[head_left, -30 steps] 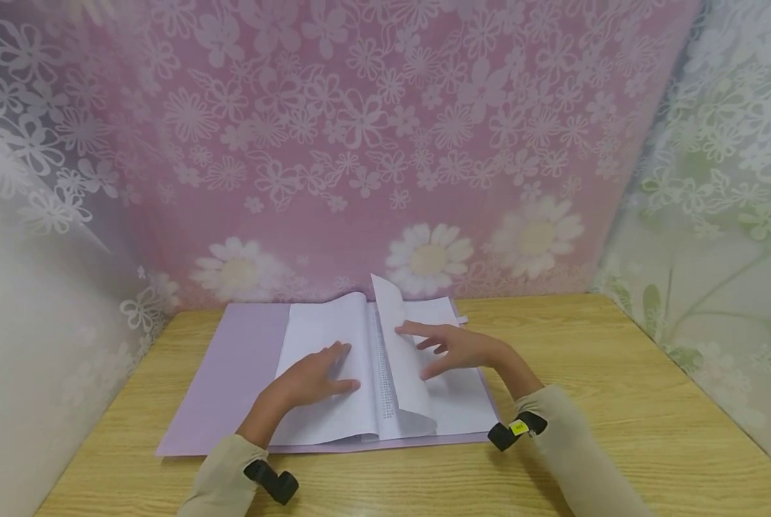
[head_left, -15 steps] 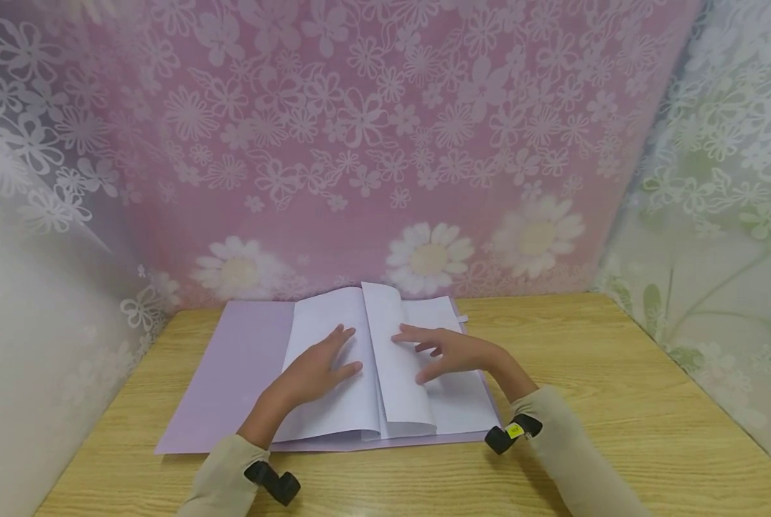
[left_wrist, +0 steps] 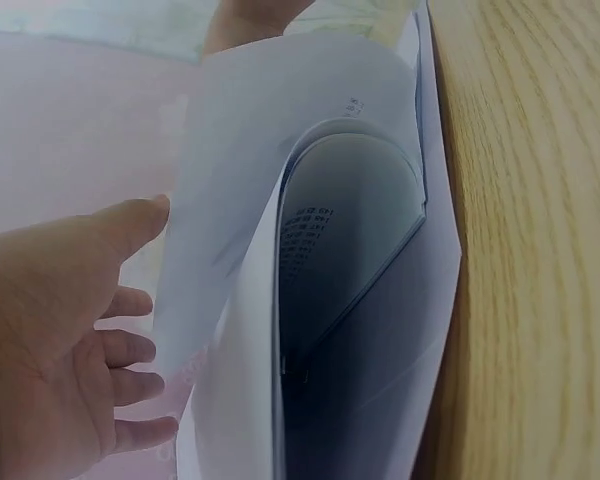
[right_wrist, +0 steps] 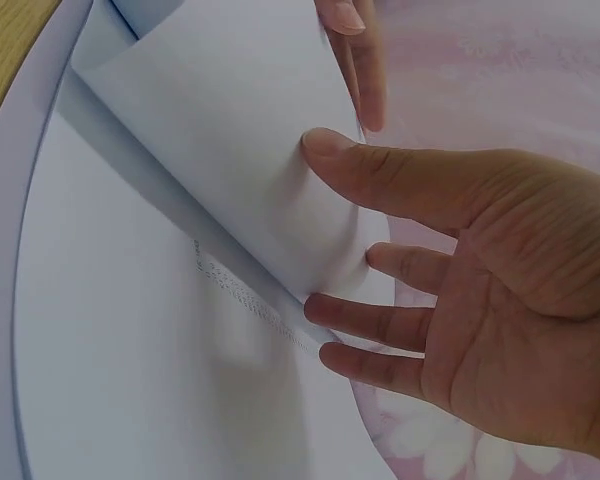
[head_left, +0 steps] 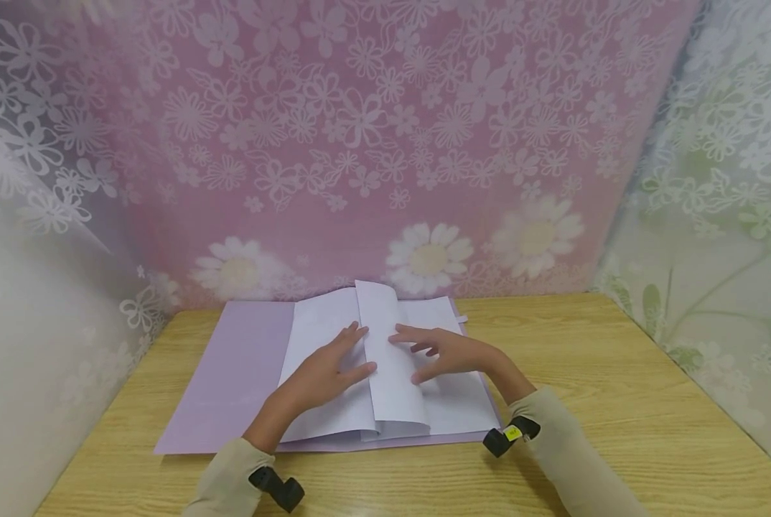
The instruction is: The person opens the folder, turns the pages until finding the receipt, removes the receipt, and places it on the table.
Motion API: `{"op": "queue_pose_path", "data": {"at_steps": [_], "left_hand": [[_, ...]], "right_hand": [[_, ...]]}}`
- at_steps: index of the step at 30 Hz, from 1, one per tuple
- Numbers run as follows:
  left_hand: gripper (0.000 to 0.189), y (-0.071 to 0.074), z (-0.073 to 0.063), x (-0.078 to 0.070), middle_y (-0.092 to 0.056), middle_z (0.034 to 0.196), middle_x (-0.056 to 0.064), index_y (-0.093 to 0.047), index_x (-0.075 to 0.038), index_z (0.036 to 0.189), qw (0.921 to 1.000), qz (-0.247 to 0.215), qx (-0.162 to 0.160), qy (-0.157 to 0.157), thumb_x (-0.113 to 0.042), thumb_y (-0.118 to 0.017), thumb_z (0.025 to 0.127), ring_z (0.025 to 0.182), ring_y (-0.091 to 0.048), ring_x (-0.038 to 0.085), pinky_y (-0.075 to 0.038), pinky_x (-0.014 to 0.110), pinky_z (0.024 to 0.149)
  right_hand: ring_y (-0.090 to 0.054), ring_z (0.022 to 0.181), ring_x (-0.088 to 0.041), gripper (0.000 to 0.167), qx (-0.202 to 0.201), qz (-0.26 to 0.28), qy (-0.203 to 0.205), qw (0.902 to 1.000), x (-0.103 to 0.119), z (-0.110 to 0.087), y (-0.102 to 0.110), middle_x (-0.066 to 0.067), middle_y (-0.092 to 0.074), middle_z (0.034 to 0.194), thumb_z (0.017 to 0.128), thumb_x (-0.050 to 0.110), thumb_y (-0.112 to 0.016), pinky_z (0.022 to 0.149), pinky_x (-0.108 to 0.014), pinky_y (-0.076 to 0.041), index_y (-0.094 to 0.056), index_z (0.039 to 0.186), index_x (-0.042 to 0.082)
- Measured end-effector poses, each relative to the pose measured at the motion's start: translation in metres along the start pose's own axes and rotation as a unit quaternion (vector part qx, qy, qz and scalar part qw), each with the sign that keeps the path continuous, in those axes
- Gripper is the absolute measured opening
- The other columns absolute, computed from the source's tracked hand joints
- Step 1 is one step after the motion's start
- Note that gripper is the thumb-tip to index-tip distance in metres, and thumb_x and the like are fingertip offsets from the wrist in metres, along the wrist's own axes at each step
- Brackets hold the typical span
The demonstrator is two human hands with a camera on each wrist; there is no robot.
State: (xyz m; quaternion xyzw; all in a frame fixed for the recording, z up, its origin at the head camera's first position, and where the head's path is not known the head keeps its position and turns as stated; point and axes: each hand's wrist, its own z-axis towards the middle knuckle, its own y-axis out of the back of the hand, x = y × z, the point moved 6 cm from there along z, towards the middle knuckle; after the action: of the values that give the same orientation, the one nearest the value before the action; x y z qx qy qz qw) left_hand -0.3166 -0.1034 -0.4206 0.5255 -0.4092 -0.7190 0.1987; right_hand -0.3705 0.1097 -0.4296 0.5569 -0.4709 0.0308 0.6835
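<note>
A purple-covered booklet (head_left: 237,373) lies open on the table with white printed pages inside. One white page (head_left: 385,366) stands curled up over the middle and leans to the left. My right hand (head_left: 459,352) is on its right side, thumb and fingers spread, the tips against the curved paper. On the left, my left hand (head_left: 317,377) hovers over the left-hand pages (left_wrist: 235,370), with its thumb tip at the curled page's free edge. In the left wrist view its fingers hang loosely bent with nothing between them. Printed lines (right_wrist: 245,300) show beneath the lifted page in the right wrist view.
The wooden table (head_left: 618,402) carries the booklet near its back edge, against a pink floral backdrop (head_left: 372,165). A small white tab (head_left: 463,319) sticks out at the booklet's right. Black wrist cameras (head_left: 276,488) sit on both sleeves.
The lifted page has swung leftward over the middle, covering the printed lines seen earlier. My left hand has moved right and slightly up to the page's edge; my right hand has shifted slightly left.
</note>
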Motion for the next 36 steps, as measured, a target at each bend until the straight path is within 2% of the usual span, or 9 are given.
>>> {"op": "queue_pose_path", "data": {"at_steps": [9,14,24,32,36], "left_hand": [[0.077,-0.004,0.001,0.005,-0.023,0.170,0.010,-0.034,-0.016,0.161,0.9999,0.011,0.003,0.011,-0.054,-0.060,0.099,0.156,-0.028,0.031,-0.032,0.056,0.121],[0.078,-0.004,0.001,0.008,-0.022,0.170,0.012,-0.034,-0.014,0.160,0.9997,0.011,0.004,0.021,-0.055,-0.060,0.099,0.156,-0.027,0.033,-0.031,0.056,0.122],[0.078,-0.004,0.001,0.009,-0.020,0.170,0.011,-0.032,-0.016,0.161,0.9994,0.004,0.010,0.032,-0.056,-0.058,0.099,0.157,-0.022,0.031,-0.028,0.056,0.124],[0.077,-0.004,0.001,0.011,-0.019,0.170,0.015,-0.031,-0.015,0.161,0.9991,0.011,0.013,0.040,-0.058,-0.054,0.101,0.157,-0.016,0.039,-0.024,0.062,0.123],[0.077,-0.003,0.001,0.014,-0.019,0.170,0.016,-0.031,-0.015,0.162,0.9987,0.013,0.012,0.047,-0.058,-0.053,0.101,0.157,-0.015,0.042,-0.023,0.064,0.122]], "right_hand": [[-0.052,0.139,-0.039,0.078,-0.024,0.025,0.009,0.9994,0.004,0.000,0.004,-0.014,-0.023,0.169,0.092,0.029,-0.077,0.112,-0.058,-0.044,-0.039,0.158,0.016],[-0.053,0.139,-0.038,0.080,-0.032,0.059,0.006,0.9977,0.008,0.000,0.005,-0.013,-0.032,0.166,0.091,0.025,-0.079,0.114,-0.054,-0.044,-0.038,0.159,0.014],[-0.053,0.139,-0.038,0.080,-0.023,0.098,0.022,0.9947,0.013,0.002,0.001,-0.015,-0.034,0.165,0.093,0.017,-0.077,0.116,-0.050,-0.043,-0.034,0.160,0.009],[-0.053,0.138,-0.039,0.078,-0.010,0.117,0.025,0.9928,0.015,0.004,-0.004,-0.017,-0.036,0.163,0.093,0.018,-0.076,0.116,-0.050,-0.043,-0.035,0.159,0.010],[-0.055,0.137,-0.037,0.074,-0.009,0.102,0.026,0.9944,0.014,0.005,-0.005,-0.014,-0.040,0.162,0.094,0.019,-0.075,0.115,-0.051,-0.044,-0.038,0.158,0.010]]}}
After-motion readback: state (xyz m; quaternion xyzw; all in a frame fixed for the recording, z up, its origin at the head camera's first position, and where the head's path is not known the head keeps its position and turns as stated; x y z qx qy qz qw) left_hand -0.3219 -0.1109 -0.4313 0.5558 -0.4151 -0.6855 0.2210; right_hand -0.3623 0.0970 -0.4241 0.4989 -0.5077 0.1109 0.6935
